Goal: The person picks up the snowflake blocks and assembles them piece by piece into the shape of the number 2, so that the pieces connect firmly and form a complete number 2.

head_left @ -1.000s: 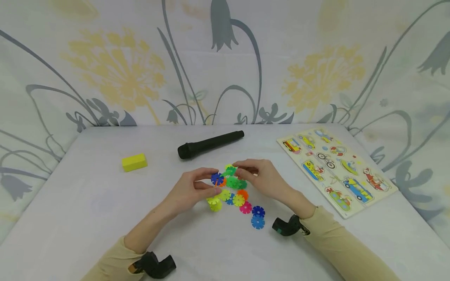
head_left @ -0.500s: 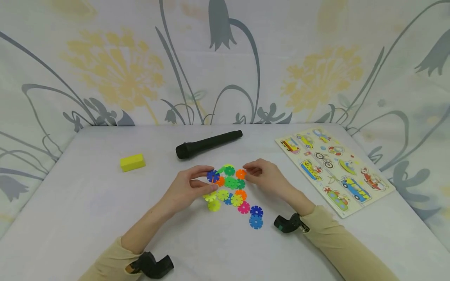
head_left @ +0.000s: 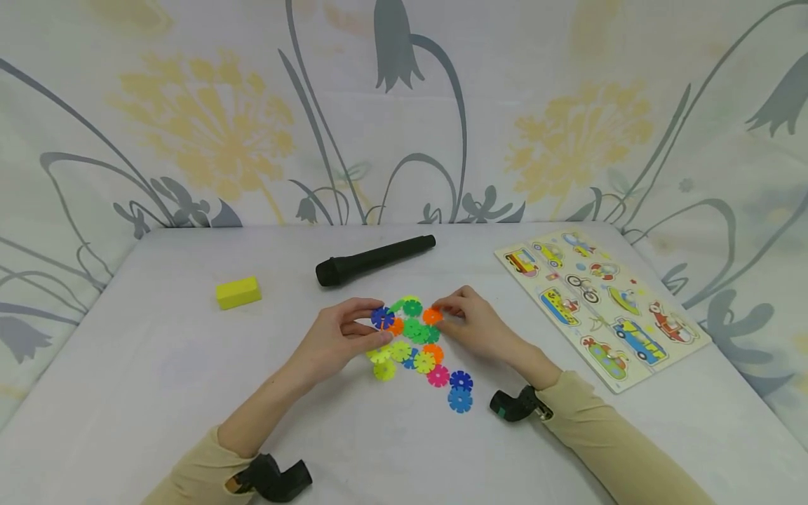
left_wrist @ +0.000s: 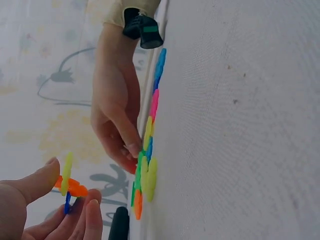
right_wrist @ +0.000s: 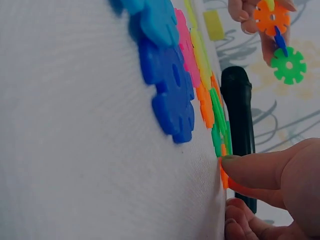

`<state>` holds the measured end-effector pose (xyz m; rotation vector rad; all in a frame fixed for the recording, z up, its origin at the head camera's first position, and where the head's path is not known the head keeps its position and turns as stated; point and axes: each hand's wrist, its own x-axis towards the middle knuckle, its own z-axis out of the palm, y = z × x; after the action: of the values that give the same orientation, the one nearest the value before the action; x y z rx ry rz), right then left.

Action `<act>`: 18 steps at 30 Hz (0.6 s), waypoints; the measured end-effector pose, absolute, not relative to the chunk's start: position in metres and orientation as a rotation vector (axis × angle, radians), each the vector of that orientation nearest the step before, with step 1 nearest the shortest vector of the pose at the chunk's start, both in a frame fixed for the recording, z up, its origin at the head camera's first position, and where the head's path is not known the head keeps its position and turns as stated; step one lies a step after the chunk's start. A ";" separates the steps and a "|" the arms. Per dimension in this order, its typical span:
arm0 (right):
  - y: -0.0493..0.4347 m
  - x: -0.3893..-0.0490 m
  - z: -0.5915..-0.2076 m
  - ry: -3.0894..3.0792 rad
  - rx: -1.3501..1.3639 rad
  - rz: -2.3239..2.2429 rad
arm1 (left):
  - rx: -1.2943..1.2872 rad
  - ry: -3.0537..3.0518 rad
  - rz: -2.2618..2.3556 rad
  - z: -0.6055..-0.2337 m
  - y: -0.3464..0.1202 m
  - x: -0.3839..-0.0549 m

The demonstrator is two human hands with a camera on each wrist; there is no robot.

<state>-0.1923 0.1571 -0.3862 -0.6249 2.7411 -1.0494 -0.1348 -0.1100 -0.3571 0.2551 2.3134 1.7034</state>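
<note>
My left hand (head_left: pixel 346 331) holds a small joined cluster of notched plastic discs between thumb and fingers, raised off the table. In it are a dark blue disc (head_left: pixel 382 318), an orange disc (right_wrist: pixel 271 19), a yellow disc (left_wrist: pixel 67 172) and a green disc (right_wrist: pixel 288 65). Beside it, my right hand (head_left: pixel 476 324) pinches a loose orange disc (head_left: pixel 432 316) at the table, thumb and forefinger on its edge. Around that lie several loose discs, among them green (head_left: pixel 413 330), yellow (head_left: pixel 424 362), pink (head_left: pixel 438 376), and blue (head_left: pixel 460 400).
Behind the discs lies a black microphone (head_left: pixel 376 260). A yellow block (head_left: pixel 238 292) sits to the left. On the right is a picture puzzle board (head_left: pixel 602 308) with vehicles. A patterned cloth (head_left: pixel 416 126) hangs behind the white table (head_left: pixel 158 372).
My right hand has moved from the green disc of the held cluster a little to the right, and its fingers now pinch the orange disc. My left hand keeps its hold on the cluster.
</note>
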 end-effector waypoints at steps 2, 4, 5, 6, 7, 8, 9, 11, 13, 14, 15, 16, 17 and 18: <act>0.157 -0.192 -0.386 2.739 -0.629 -1.051 | 0.246 2.319 1.698 -0.357 -0.110 -0.135; 0.157 -0.192 -0.385 2.738 -0.626 -1.052 | 0.237 2.322 1.696 -0.357 -0.110 -0.135; 0.158 -0.192 -0.385 2.736 -0.623 -1.052 | 0.233 2.322 1.697 -0.357 -0.110 -0.135; 0.158 -0.192 -0.385 2.734 -0.616 -1.053 | 0.229 2.320 1.697 -0.357 -0.110 -0.135; 0.158 -0.192 -0.384 2.733 -0.611 -1.052 | 0.226 2.319 1.699 -0.357 -0.110 -0.135; 0.158 -0.192 -0.384 2.733 -0.605 -1.050 | 0.225 2.317 1.702 -0.357 -0.110 -0.135; 0.158 -0.192 -0.384 2.730 -0.598 -1.053 | 0.225 2.313 1.705 -0.357 -0.110 -0.135; 0.158 -0.192 -0.384 2.727 -0.582 -1.061 | 0.224 2.307 1.710 -0.358 -0.109 -0.135; 0.158 -0.192 -0.384 2.727 -0.568 -1.076 | 0.220 2.303 1.714 -0.358 -0.109 -0.135; 0.158 -0.192 -0.384 2.723 -0.558 -1.088 | 0.217 2.303 1.715 -0.358 -0.109 -0.135; 0.158 -0.192 -0.384 2.719 -0.548 -1.101 | 0.213 2.304 1.715 -0.358 -0.109 -0.135; 0.158 -0.193 -0.384 2.718 -0.548 -1.109 | 0.208 2.304 1.717 -0.358 -0.109 -0.135; 0.158 -0.193 -0.384 2.712 -0.541 -1.121 | 0.204 2.306 1.717 -0.358 -0.108 -0.135; 0.158 -0.193 -0.384 2.703 -0.539 -1.134 | 0.200 2.307 1.717 -0.358 -0.108 -0.136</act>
<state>-0.1931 0.1584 -0.3836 -0.5388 2.7032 -1.1336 -0.1355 -0.1084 -0.3580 0.1999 2.3068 1.7171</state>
